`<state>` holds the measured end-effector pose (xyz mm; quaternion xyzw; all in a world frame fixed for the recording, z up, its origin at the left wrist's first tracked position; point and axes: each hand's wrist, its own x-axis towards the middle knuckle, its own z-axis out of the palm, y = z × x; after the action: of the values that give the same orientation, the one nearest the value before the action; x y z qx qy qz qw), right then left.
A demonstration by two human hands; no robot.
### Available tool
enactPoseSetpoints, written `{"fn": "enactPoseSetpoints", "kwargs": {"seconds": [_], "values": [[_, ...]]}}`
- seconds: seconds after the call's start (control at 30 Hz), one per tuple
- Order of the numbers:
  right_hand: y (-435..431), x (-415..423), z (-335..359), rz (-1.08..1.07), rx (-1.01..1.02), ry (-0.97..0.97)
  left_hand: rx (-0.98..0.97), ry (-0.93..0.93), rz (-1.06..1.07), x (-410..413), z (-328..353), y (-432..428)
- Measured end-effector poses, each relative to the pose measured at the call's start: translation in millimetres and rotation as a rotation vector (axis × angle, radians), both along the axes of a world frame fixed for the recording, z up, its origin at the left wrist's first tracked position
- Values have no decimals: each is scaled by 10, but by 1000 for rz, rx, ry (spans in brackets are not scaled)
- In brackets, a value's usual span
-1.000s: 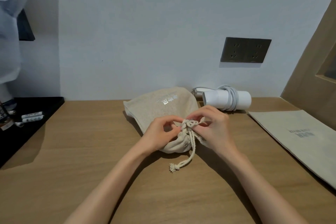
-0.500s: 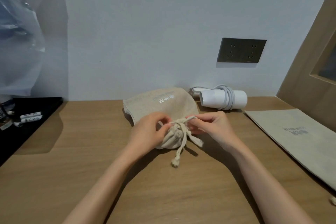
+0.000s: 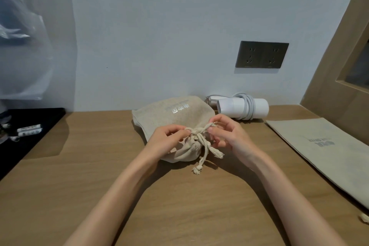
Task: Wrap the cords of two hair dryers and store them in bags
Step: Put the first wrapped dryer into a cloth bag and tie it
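A bulging beige drawstring bag (image 3: 175, 114) lies on the wooden table (image 3: 79, 175), its mouth gathered tight towards me. Its cream drawstring (image 3: 201, 142) is knotted at the neck, with two tasselled ends hanging down. My left hand (image 3: 165, 142) pinches the cord at the left of the knot. My right hand (image 3: 227, 136) pinches the cord loop at the right. Behind the bag, a white hair dryer (image 3: 242, 108) lies on its side against the wall with its grey cord wound around the barrel. A second, flat beige bag (image 3: 323, 150) lies at the right.
A dark double wall socket (image 3: 261, 54) sits above the dryer. A black tray (image 3: 24, 132) with small white tubes stands at the left edge. Clear plastic hangs at the upper left. A wooden panel rises at the right.
Both hands have drawn the drawstring apart sideways, so the knot at the bag's neck has tightened. The view has shifted slightly.
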<state>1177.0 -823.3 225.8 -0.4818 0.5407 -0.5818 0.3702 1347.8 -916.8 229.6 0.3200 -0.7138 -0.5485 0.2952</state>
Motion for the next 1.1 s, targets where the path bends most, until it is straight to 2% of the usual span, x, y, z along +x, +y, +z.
{"fn": "enactPoseSetpoints", "kwargs": {"seconds": [0.2, 0.33, 0.4, 0.6, 0.77, 0.93, 1.03, 1.1], "values": [[-30, 25, -43, 155, -1, -59, -3, -40, -116, 35, 21, -10], [-56, 37, -87, 186, 19, -17, -383, -158, -53, 37, -89, -48], [-61, 32, -90, 172, 28, -20, -434, -151, -70, 53, -126, -83], [-76, 1, -117, 159, 51, -7, -383, -119, -104, 59, -103, -141], [-104, 6, -138, 69, 53, 34, -145, -26, -15, -72, -155, -42], [-107, 171, -186, -187, -109, 344, -79, -62, 133, -149, -198, -42], [-116, 186, -224, -255, -140, 565, -94, -81, 143, -131, -191, -57], [-107, 184, -220, -267, -148, 600, -80, -92, 144, -116, -192, -64]]}}
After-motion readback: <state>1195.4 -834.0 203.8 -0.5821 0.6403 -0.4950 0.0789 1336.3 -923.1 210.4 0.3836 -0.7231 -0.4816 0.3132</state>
